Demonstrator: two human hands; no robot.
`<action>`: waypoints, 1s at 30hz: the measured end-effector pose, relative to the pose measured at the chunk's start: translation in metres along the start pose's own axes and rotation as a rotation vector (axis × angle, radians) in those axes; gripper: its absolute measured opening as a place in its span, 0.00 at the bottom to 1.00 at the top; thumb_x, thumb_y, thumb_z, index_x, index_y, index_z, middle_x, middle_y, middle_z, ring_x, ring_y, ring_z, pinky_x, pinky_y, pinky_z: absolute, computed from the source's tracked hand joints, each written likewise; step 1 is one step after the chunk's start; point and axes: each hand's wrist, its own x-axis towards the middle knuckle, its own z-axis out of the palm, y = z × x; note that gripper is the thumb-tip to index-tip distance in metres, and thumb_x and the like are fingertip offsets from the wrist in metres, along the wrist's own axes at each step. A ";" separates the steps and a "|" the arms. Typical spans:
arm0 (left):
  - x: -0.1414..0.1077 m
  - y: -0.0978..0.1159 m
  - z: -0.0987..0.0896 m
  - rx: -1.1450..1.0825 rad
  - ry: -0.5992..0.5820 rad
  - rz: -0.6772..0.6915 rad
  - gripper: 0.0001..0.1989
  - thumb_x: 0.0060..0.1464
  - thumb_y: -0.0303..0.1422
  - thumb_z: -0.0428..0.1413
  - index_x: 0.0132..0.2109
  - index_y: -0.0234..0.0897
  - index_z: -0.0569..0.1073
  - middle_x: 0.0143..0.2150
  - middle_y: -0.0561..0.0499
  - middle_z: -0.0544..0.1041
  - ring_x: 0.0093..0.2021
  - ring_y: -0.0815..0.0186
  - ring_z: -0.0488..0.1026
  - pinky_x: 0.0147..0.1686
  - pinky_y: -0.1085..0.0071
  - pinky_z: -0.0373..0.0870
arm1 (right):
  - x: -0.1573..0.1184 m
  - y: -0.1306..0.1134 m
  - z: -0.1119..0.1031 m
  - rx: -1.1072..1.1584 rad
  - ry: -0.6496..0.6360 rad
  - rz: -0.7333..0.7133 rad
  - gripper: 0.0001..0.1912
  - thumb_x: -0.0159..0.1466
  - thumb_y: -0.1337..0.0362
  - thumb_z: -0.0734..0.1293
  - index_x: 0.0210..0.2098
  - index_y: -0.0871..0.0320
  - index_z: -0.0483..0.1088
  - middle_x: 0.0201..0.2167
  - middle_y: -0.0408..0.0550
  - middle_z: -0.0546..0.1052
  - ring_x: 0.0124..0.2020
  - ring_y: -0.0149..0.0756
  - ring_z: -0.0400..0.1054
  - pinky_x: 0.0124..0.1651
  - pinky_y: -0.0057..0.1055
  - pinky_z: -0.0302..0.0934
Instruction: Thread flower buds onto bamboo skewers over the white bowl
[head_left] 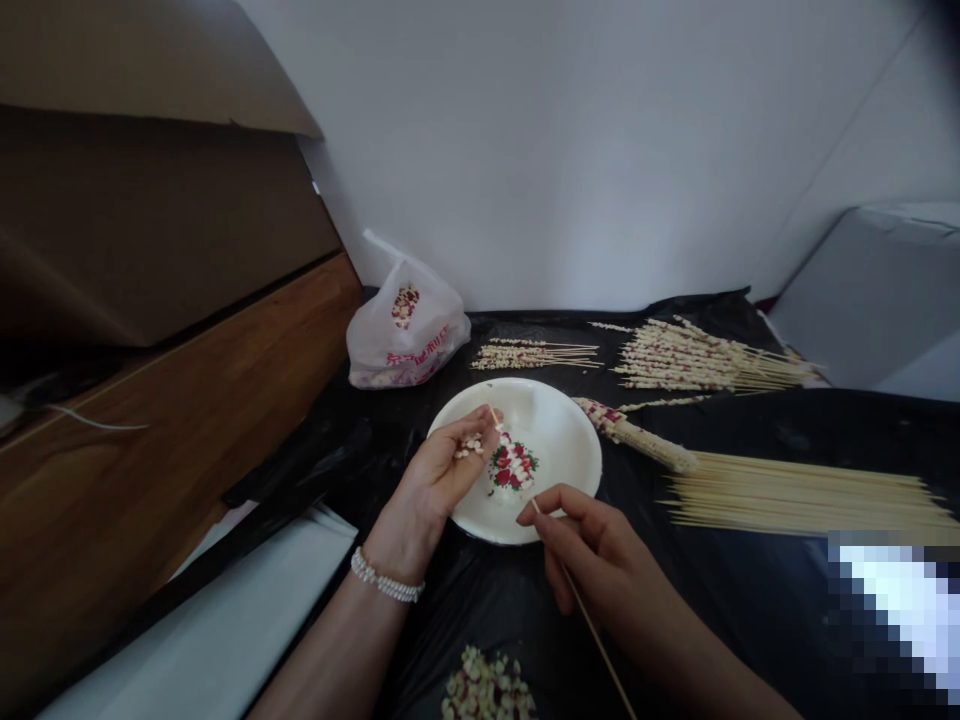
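My left hand (442,465) is over the left side of a white bowl (574,415) with a red rose pattern inside. Pale corn kernels (469,445) lie in its cupped palm, and its fingertips close near the pointed end of a wooden skewer (592,625). Several kernels are threaded along the skewer's upper stretch, above the bowl. Lower down, my right hand (585,545) pinches the same skewer between thumb and fingers at the bowl's front right rim. The skewer slants down toward me.
Behind the bowl stands a plastic bag (412,345) of kernels. Kernel-covered skewers (675,355) lie back right, with a smaller bunch (517,354) beside them. A partly stripped corn cob (645,440) and bare skewers (802,490) are to the right. A kernel pile (487,690) lies in front.
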 end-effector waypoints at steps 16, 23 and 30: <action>0.001 0.000 -0.004 -0.175 -0.046 -0.127 0.09 0.61 0.22 0.49 0.40 0.28 0.74 0.27 0.48 0.76 0.22 0.75 0.72 0.21 0.85 0.70 | 0.000 0.000 0.000 -0.001 0.000 0.010 0.14 0.68 0.53 0.60 0.34 0.57 0.65 0.12 0.34 0.62 0.14 0.24 0.49 0.19 0.24 0.40; 0.004 0.002 -0.007 -0.132 -0.099 -0.094 0.08 0.61 0.24 0.50 0.41 0.27 0.75 0.26 0.50 0.73 0.20 0.76 0.69 0.19 0.84 0.69 | 0.001 -0.002 0.000 -0.009 -0.007 0.018 0.14 0.68 0.54 0.60 0.34 0.57 0.65 0.12 0.33 0.62 0.14 0.24 0.48 0.19 0.24 0.40; 0.006 0.002 -0.005 -0.075 -0.030 0.003 0.09 0.60 0.20 0.50 0.42 0.27 0.75 0.32 0.48 0.78 0.27 0.74 0.75 0.29 0.82 0.74 | 0.000 0.000 0.001 -0.004 -0.003 0.013 0.14 0.68 0.54 0.60 0.33 0.57 0.65 0.11 0.34 0.62 0.14 0.24 0.49 0.19 0.24 0.41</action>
